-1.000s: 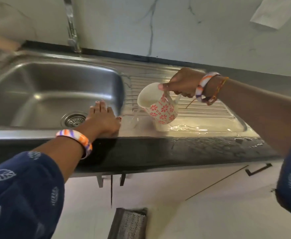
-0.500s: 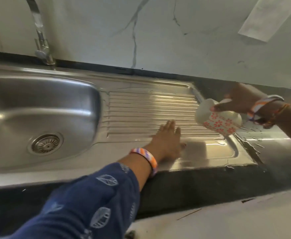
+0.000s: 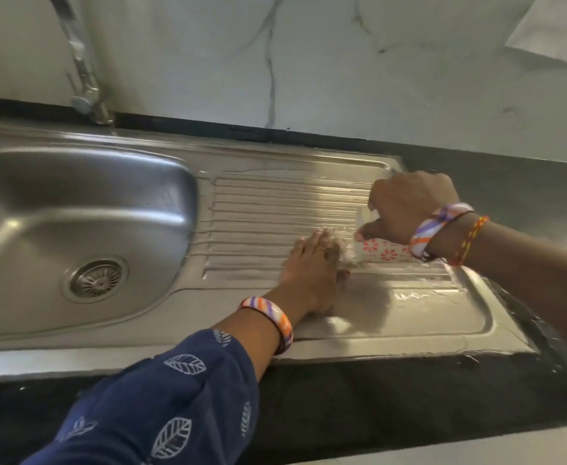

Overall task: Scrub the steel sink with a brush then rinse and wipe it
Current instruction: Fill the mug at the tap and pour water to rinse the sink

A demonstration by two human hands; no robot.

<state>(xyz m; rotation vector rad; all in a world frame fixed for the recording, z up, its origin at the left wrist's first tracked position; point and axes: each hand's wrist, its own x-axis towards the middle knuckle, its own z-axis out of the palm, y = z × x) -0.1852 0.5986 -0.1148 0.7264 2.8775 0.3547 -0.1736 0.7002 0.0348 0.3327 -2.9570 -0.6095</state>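
Note:
The steel sink (image 3: 74, 209) has a deep basin on the left with a round drain (image 3: 95, 280), and a ribbed drainboard (image 3: 275, 209) on the right. My left hand (image 3: 312, 270) lies flat on the drainboard with fingers spread, and water splashes over its fingertips. My right hand (image 3: 409, 206) grips a white mug with red flowers (image 3: 381, 251), tipped on its side just right of the left hand, pouring water onto the ribs. No brush is in view.
A steel tap (image 3: 84, 82) rises behind the basin against a marble wall. The wet black counter (image 3: 409, 391) runs along the front and right of the sink. A white cloth or paper (image 3: 550, 25) hangs at the top right.
My left hand went from the basin's front rim across to the drainboard. My right hand lowered and tipped the mug beside it, and water now pours over the left fingers.

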